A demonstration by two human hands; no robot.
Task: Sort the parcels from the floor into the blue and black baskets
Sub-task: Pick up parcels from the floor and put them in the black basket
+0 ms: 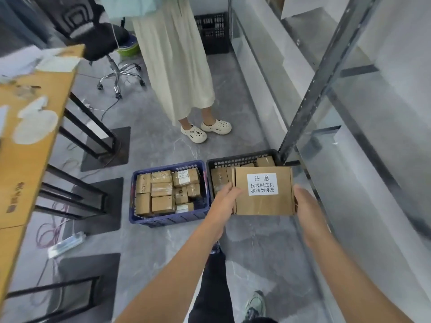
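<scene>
A white label [263,184] on the flat cardboard parcel [263,205] reads "注意" above "接线时正负极请勿接反", while the printed sticker [184,175] on a small parcel [186,180] in the blue basket [168,220] and the dark characters [16,197] on the desk [28,157] edge are too blurred to read.

The flat brown parcel [263,206], white printed label facing up, lies level over the black basket [233,160], right of frame centre. The blue basket [168,221] stands just left of it, packed with small brown parcels [162,190].
</scene>
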